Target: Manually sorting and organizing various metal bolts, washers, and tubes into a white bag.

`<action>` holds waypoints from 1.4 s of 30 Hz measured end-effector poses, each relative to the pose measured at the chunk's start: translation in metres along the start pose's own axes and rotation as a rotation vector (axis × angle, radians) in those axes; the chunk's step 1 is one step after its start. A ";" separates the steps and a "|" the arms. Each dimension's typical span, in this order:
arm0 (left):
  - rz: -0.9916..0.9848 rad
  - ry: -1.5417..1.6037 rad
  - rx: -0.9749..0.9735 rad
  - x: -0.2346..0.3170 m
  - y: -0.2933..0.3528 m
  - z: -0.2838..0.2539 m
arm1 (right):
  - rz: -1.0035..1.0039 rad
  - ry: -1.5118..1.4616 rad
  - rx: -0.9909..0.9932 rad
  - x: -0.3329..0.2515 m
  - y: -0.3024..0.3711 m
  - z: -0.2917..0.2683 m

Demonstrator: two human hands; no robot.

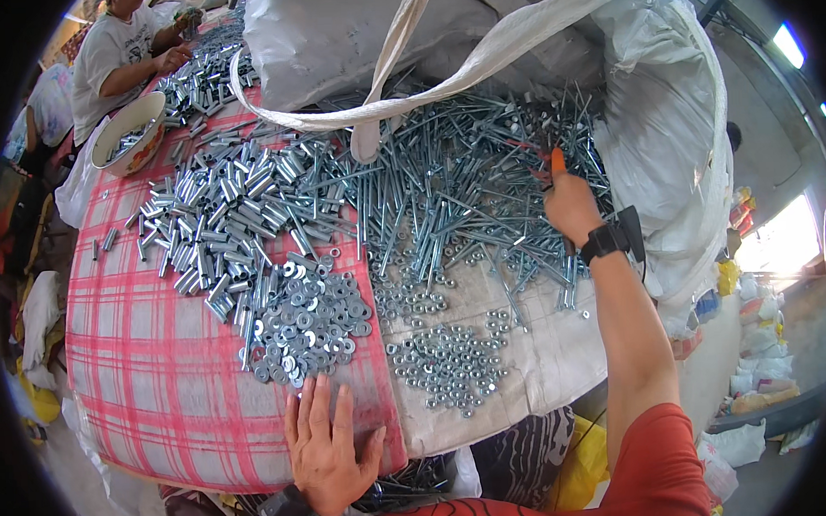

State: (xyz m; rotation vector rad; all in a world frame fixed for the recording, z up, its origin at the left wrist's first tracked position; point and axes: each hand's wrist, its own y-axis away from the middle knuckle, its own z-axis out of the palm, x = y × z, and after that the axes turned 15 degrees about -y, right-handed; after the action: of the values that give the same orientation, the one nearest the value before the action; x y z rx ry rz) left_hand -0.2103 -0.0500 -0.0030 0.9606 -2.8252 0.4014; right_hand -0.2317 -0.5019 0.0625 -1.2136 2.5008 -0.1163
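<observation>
My left hand [327, 447] lies flat with fingers spread on the red-checked cloth [171, 357], its fingertips at the near edge of a pile of flat washers [311, 321]. Farther off to the right, my right hand [573, 207] reaches over a heap of long thin metal rods or bolts [447, 184]. Its fingers are curled, and an orange piece [557, 160] sticks out beyond them; whether this is a tool's handle or a finger cover I cannot tell. Short metal tubes [238, 205] are heaped left of the rods. Several nuts [453, 357] lie on the pale sheet between my hands.
Big white sacks [360, 41] with a pale strap [488, 51] stand along the back and right of the table. A bowl [131, 136] holding metal parts sits at the far left. Beyond it another person [124, 59] handles parts. Filled bags [762, 364] lie at the right.
</observation>
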 end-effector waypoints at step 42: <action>0.026 0.068 0.123 -0.011 0.007 0.001 | -0.062 -0.311 -0.004 -0.054 0.173 0.010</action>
State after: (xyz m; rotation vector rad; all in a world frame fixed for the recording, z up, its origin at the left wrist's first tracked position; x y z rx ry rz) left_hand -0.2062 -0.0387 -0.0072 0.9140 -2.7819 0.6053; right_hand -0.3264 -0.3510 0.0291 -1.2082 2.1971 0.0585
